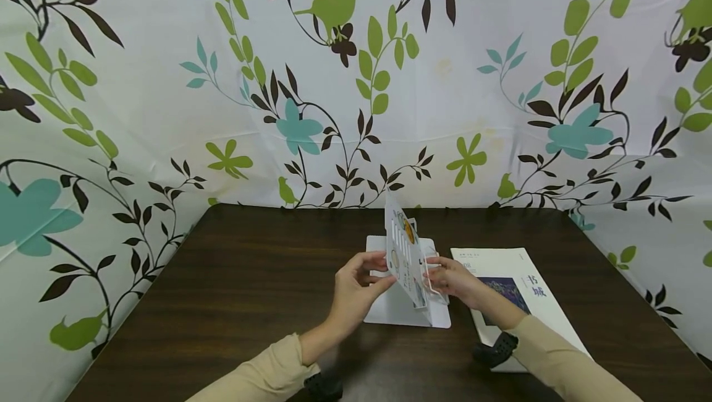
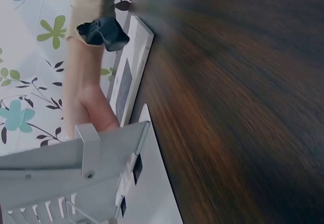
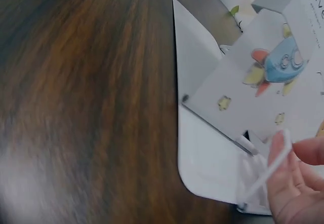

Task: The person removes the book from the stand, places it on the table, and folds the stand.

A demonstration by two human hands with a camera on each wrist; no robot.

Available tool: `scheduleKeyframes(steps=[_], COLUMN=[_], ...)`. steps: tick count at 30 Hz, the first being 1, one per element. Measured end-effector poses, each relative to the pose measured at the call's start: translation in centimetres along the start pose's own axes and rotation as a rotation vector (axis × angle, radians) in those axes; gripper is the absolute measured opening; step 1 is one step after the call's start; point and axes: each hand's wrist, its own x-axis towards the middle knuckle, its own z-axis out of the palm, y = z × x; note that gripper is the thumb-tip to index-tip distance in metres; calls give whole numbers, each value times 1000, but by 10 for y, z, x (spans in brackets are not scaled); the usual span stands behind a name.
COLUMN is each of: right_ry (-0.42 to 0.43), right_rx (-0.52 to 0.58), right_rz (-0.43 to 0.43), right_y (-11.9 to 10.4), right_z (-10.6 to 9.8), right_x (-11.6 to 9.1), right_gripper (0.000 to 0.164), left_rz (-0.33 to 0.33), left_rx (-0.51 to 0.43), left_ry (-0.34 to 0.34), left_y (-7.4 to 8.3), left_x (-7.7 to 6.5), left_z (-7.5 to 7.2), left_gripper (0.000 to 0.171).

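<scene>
A white folding book stand (image 1: 402, 253) stands on its flat base plate (image 1: 392, 309), its panel raised steeply and printed with coloured pictures and text. My left hand (image 1: 353, 284) holds the panel's left side with thumb and fingertips. On the other side, my right hand (image 1: 457, 281) pinches a white wire support (image 3: 271, 171) between thumb and fingers. In the right wrist view, a cartoon drawing (image 3: 283, 62) shows on the panel. Slots and a bent ledge (image 2: 90, 150) appear in the left wrist view, where my left fingers are almost wholly out of frame.
Right of the stand, a white-covered book (image 1: 542, 303) with a dark picture lies flat, partly under my right forearm. The dark wooden table (image 1: 250, 284) reaches back to a patterned cloth (image 1: 445, 93). Both wrists wear black straps (image 1: 497, 351).
</scene>
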Motion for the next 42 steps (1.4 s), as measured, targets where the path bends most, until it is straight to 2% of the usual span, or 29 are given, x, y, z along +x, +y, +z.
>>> scheduleKeyframes(steps=[4, 7, 11, 14, 18, 23, 27, 31, 36, 42], right_ry=[-10, -7, -22, -74, -155, -142, -105, -71, -35, -30], right_rx=[-147, -255, -371, -377, -323, -355, -389, -416, -444, -452], right_rz=[-89, -200, -351, -436, -495, -530, -599, -667, -673, -668], right_y=[-10, -18, -27, -29, -30, -25, -20, -18, -16, -13], right_z=[-3, -3, 2, 8, 16, 24, 29, 32, 34, 34], right_x=[-7, -14, -26, -34, -40, -43, -42, -41, -40, -38], right_gripper=[50, 53, 55, 55, 59, 66, 71, 73, 74, 71], left_rz=[-34, -36, -39, -53, -61, -103, -154, -178, -180, -186], left_rx=[27, 50, 160, 287, 405, 455, 469, 475, 481, 479], left_ry=[-45, -58, -116, -194, -284, -360, -386, -385, -369, -357], left_y=[-9, -28, -57, -70, -83, -98, -106, -112, -114, -118], left_x=[0, 1, 4, 6, 8, 12, 16, 20, 22, 22], left_z=[-11, -23, -41, -52, -59, -58, -54, -48, -40, -33], left_gripper=[36, 35, 28, 24, 25, 28, 30, 30, 24, 17])
